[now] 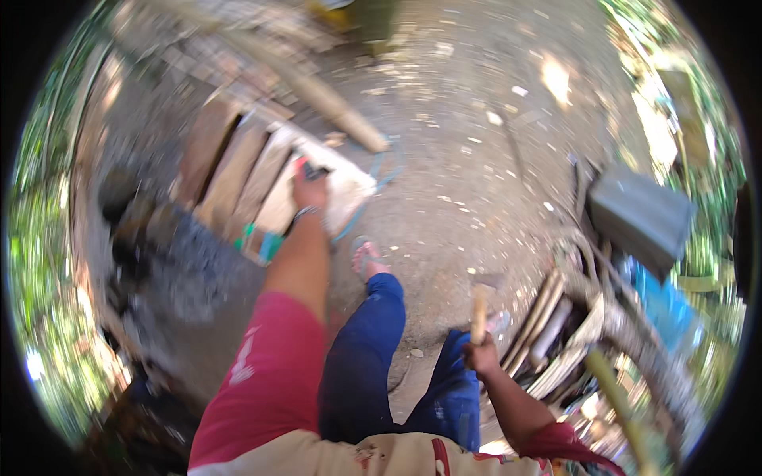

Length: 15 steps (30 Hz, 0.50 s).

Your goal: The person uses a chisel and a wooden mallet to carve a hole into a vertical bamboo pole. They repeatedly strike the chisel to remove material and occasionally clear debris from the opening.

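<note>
My left hand (309,193) reaches out over a low wooden bench of planks (238,163). Its fingers close on a small red-and-black object (314,170), too blurred to name, at the bench's pale right end. A bracelet circles that wrist. Lower on the right, by my knee, my right hand (481,356) grips the wooden handle of a hatchet (479,308). The hatchet points away from me, its dark head blurred against the ground.
A long pole (325,99) lies beyond the bench, with blue cord near its end. Grey ash and round dark stones (127,210) sit left. On the right are stacked sticks (536,321), a grey box-shaped object (639,214) and blue plastic (667,309). Chips litter the dirt ground.
</note>
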Each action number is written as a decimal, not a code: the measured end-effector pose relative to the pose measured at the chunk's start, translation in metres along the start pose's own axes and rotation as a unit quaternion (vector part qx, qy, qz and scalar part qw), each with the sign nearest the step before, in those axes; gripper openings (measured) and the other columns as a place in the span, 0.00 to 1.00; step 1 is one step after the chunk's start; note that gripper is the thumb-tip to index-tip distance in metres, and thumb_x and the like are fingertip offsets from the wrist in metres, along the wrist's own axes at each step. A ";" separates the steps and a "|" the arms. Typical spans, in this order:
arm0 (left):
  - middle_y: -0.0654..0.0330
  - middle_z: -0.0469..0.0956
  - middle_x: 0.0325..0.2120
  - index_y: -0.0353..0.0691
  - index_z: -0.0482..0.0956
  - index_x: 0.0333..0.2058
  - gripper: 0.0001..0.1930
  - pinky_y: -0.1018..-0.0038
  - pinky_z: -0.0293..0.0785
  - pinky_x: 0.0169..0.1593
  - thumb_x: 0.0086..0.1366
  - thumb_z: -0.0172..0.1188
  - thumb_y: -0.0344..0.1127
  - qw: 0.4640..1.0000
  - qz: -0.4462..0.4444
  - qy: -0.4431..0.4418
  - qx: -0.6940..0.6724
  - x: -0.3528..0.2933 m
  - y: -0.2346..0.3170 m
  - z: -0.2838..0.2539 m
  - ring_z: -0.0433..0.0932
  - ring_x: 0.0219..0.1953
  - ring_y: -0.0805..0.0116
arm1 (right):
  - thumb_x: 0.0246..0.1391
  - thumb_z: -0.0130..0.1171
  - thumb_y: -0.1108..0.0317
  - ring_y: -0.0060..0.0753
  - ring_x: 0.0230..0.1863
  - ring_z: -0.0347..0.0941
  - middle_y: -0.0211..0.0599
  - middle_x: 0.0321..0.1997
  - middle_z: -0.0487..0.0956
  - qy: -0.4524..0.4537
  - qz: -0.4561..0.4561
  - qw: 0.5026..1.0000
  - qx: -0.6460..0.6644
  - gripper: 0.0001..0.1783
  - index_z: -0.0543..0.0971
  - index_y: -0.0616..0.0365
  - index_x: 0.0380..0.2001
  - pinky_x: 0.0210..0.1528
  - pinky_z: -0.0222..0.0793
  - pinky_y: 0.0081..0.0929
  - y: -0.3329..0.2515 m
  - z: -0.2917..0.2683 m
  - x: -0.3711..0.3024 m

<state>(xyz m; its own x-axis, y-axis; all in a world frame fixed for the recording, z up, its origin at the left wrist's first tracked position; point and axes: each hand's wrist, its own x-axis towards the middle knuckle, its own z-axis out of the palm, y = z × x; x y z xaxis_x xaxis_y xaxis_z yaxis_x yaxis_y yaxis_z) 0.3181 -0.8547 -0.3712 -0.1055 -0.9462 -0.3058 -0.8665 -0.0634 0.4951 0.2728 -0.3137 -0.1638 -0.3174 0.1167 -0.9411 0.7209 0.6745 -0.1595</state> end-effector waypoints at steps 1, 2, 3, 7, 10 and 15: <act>0.57 0.82 0.36 0.35 0.78 0.47 0.22 0.64 0.78 0.41 0.54 0.67 0.37 0.995 -0.019 -0.054 -0.082 -0.002 -0.023 0.001 0.81 0.35 0.64 | 0.53 0.62 0.76 0.33 0.21 0.74 0.35 0.27 0.74 -0.030 0.037 0.999 -0.016 0.25 0.67 0.53 0.53 0.18 0.71 0.33 -0.010 0.007 -0.007; 0.56 0.82 0.36 0.35 0.78 0.47 0.20 0.64 0.78 0.41 0.54 0.65 0.35 0.966 -0.003 -0.152 -0.210 -0.021 -0.011 0.000 0.81 0.35 0.64 | 0.54 0.63 0.74 0.31 0.20 0.74 0.35 0.25 0.75 -0.037 0.028 0.999 -0.006 0.25 0.69 0.54 0.54 0.19 0.72 0.32 0.003 0.010 -0.006; 0.57 0.82 0.36 0.35 0.78 0.47 0.20 0.66 0.77 0.41 0.55 0.65 0.34 0.977 0.053 -0.167 -0.122 -0.037 -0.005 -0.010 0.81 0.35 0.65 | 0.54 0.63 0.72 0.31 0.19 0.75 0.36 0.24 0.76 -0.031 0.009 0.999 -0.020 0.25 0.70 0.55 0.55 0.19 0.72 0.32 0.000 0.019 -0.013; 0.60 0.82 0.31 0.36 0.79 0.42 0.14 0.68 0.77 0.38 0.57 0.67 0.31 0.943 0.125 -0.300 0.072 -0.125 0.054 -0.027 0.80 0.31 0.68 | 0.53 0.62 0.62 0.54 0.35 0.82 0.55 0.34 0.82 -0.035 -0.131 0.982 -0.129 0.26 0.71 0.58 0.55 0.40 0.76 0.46 0.040 0.015 -0.014; 0.56 0.83 0.28 0.32 0.76 0.36 0.17 0.63 0.77 0.35 0.52 0.70 0.35 0.873 0.207 -0.427 0.112 -0.207 0.096 -0.014 0.80 0.28 0.62 | 0.52 0.61 0.62 0.60 0.43 0.81 0.58 0.39 0.82 -0.038 -0.148 0.986 -0.068 0.26 0.72 0.58 0.54 0.46 0.74 0.49 0.065 -0.017 -0.030; 0.44 0.83 0.30 0.32 0.77 0.39 0.22 0.60 0.80 0.40 0.49 0.71 0.39 0.737 0.389 -0.423 0.356 -0.356 0.161 0.043 0.85 0.33 0.50 | 0.52 0.60 0.65 0.64 0.45 0.79 0.59 0.40 0.82 0.047 -0.149 0.988 0.009 0.23 0.73 0.55 0.52 0.47 0.73 0.54 0.137 -0.124 -0.052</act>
<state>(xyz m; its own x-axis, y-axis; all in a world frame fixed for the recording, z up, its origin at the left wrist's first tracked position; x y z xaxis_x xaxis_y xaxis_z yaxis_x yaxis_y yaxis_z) 0.1955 -0.5143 -0.2176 -0.7101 -0.0526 -0.7021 -0.3882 0.8612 0.3281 0.3118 -0.1367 -0.0996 -0.5727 -0.0170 -0.8196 0.5974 0.6761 -0.4314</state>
